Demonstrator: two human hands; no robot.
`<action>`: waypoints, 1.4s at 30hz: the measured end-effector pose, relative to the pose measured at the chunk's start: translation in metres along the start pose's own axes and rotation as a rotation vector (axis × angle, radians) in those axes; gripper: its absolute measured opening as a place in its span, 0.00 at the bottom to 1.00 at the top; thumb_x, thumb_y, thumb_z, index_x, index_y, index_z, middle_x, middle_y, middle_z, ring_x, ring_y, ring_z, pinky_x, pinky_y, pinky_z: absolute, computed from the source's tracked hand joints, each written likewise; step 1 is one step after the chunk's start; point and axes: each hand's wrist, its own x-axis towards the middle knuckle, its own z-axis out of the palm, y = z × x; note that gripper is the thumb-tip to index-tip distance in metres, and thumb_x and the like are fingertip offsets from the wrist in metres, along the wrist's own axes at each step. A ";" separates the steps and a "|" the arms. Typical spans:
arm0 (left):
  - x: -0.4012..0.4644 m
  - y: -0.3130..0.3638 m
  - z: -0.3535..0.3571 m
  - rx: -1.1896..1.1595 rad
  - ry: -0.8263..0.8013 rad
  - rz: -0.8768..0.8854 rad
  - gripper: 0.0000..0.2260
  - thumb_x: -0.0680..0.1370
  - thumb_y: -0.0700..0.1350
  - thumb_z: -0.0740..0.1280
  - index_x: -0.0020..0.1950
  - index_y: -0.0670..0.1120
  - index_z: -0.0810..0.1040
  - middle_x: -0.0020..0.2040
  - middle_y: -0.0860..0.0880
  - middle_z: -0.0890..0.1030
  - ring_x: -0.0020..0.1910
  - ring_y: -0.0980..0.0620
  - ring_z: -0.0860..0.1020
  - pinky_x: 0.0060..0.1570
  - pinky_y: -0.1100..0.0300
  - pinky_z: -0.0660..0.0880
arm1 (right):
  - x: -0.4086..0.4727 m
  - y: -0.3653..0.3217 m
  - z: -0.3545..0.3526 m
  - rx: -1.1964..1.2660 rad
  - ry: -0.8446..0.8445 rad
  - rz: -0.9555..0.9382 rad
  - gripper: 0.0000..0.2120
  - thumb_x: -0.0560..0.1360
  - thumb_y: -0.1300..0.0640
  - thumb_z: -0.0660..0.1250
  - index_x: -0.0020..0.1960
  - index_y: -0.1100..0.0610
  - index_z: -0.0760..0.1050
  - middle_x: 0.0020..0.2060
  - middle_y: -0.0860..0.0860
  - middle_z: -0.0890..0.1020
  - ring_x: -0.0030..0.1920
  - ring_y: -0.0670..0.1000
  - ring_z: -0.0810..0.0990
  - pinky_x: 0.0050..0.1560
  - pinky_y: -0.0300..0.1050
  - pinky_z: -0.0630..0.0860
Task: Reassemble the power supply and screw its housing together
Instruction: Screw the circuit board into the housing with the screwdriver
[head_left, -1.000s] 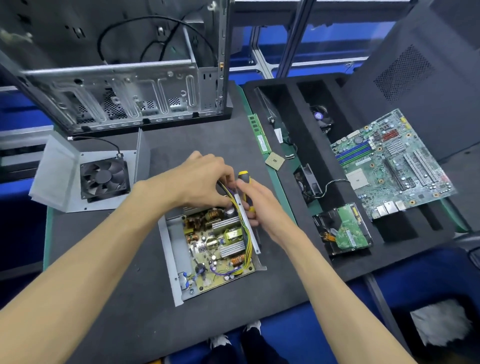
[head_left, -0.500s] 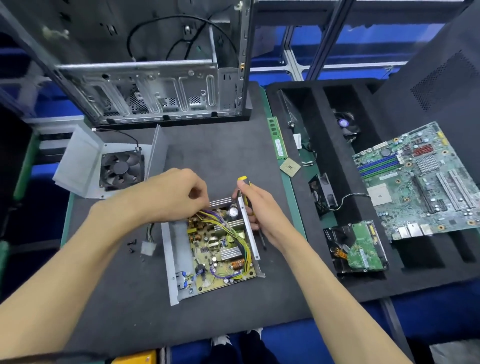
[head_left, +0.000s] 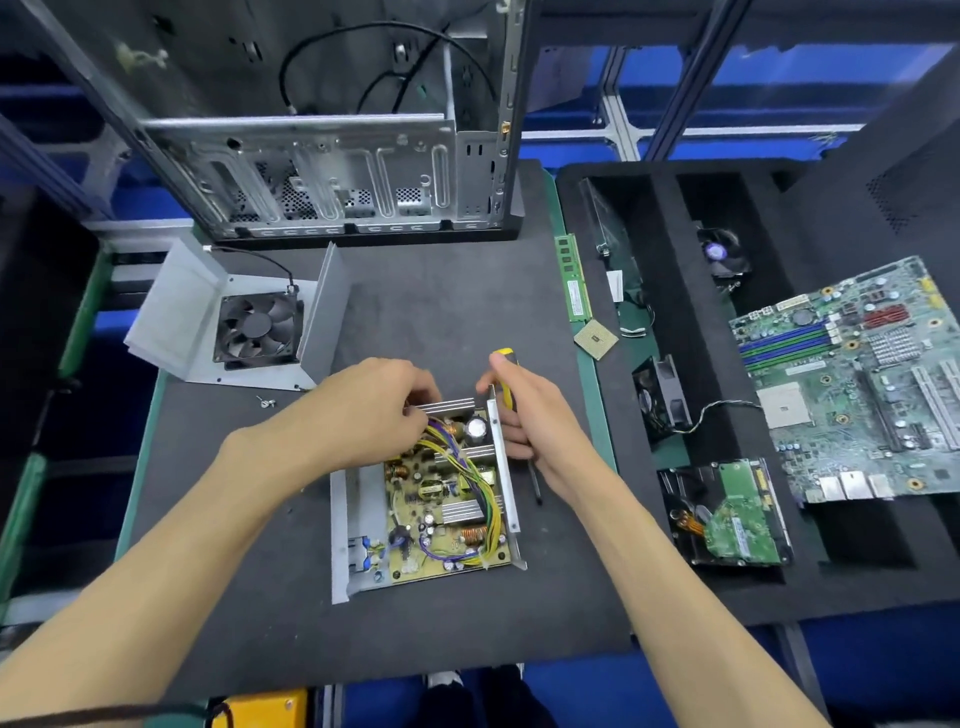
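Observation:
The open power supply base (head_left: 340, 525), a grey metal tray, lies on the dark mat with its yellow circuit board (head_left: 441, 519) exposed. My left hand (head_left: 369, 405) pinches the bundle of yellow and purple wires (head_left: 467, 467) at the board's far end. My right hand (head_left: 530, 410) grips a yellow and black screwdriver (head_left: 505, 379) against the tray's right wall, the shaft tip showing below the wrist. The housing cover (head_left: 176, 317) with its black fan (head_left: 258, 328) lies apart at the upper left. Loose screws (head_left: 266, 401) sit near it.
A bare computer case (head_left: 337, 171) stands at the back. A RAM stick (head_left: 571, 275) and a CPU chip (head_left: 595, 339) lie right of the mat. The black foam tray (head_left: 670, 322) holds a small fan (head_left: 662, 397), a hard drive (head_left: 727, 514) and a motherboard (head_left: 857, 374).
My left hand moved from the tray's far edge out to the left and back onto the wire bundle. The right hand kept the screwdriver at the tray's right wall. The camera shifted.

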 end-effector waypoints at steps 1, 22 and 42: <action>0.000 0.001 -0.001 0.009 -0.006 0.007 0.16 0.78 0.41 0.62 0.62 0.53 0.80 0.52 0.55 0.78 0.56 0.51 0.77 0.55 0.55 0.76 | 0.000 -0.003 -0.002 0.007 0.012 -0.006 0.16 0.83 0.44 0.62 0.48 0.55 0.76 0.25 0.45 0.59 0.23 0.45 0.56 0.21 0.37 0.54; 0.051 0.159 0.032 -0.040 0.031 0.320 0.11 0.80 0.42 0.62 0.58 0.54 0.79 0.51 0.55 0.79 0.50 0.51 0.78 0.53 0.51 0.77 | -0.095 -0.006 -0.191 -0.860 0.754 0.027 0.14 0.78 0.53 0.69 0.40 0.56 0.68 0.39 0.54 0.77 0.42 0.58 0.75 0.40 0.49 0.68; 0.149 0.212 0.120 0.374 0.087 0.232 0.52 0.70 0.67 0.72 0.81 0.41 0.52 0.77 0.45 0.63 0.78 0.46 0.60 0.77 0.44 0.52 | -0.092 0.022 -0.227 -1.043 0.461 -0.041 0.18 0.75 0.48 0.73 0.54 0.51 0.65 0.43 0.48 0.78 0.41 0.56 0.77 0.39 0.51 0.75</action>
